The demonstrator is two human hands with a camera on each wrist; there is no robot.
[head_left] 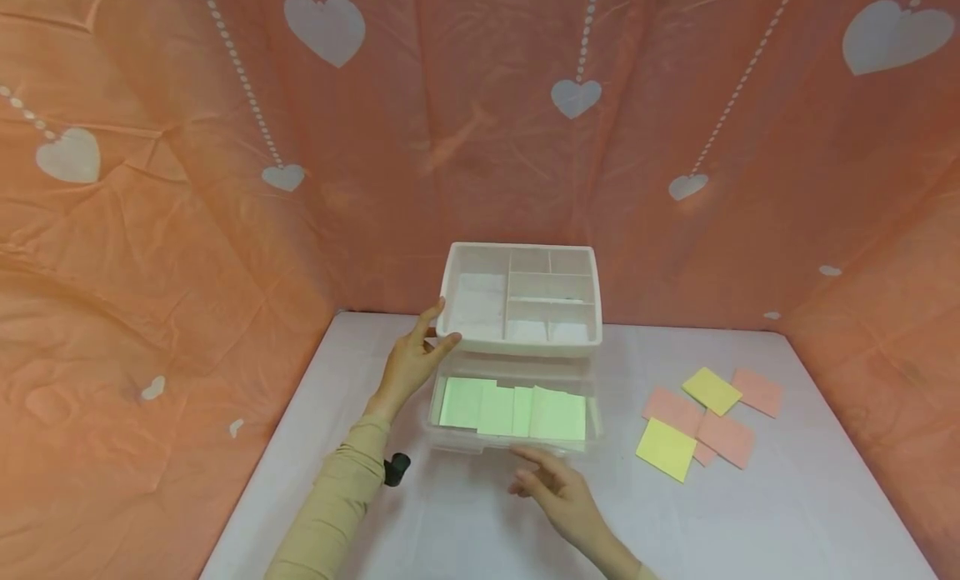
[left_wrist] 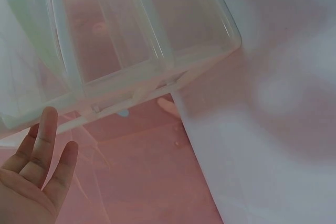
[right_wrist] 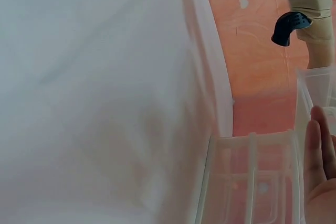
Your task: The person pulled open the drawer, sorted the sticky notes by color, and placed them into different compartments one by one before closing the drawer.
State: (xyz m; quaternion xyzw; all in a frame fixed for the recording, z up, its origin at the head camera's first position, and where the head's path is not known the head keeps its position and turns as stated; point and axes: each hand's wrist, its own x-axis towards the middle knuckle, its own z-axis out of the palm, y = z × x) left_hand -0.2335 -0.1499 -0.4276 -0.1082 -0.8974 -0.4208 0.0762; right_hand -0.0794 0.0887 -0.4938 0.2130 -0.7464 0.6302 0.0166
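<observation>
Several green sheets [head_left: 558, 413] lie overlapping in the pulled-out clear drawer [head_left: 450, 437] of a white organizer [head_left: 525, 347], which stands near the middle of the back edge of the table [head_left: 810, 513]. The left hand [head_left: 410, 366] is unclenched, thumb and fingers spread around the organizer's front left corner, touching it. The right hand [head_left: 558, 492] grasps nothing, fingers reaching the drawer's front edge; whether they touch is unclear. Yellow sheets [head_left: 666, 451] and pink sheets [head_left: 727, 438] overlap toward the table's right edge.

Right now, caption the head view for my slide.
Left hand on a white organizer, right hand by its open drawer of green notes.
</observation>
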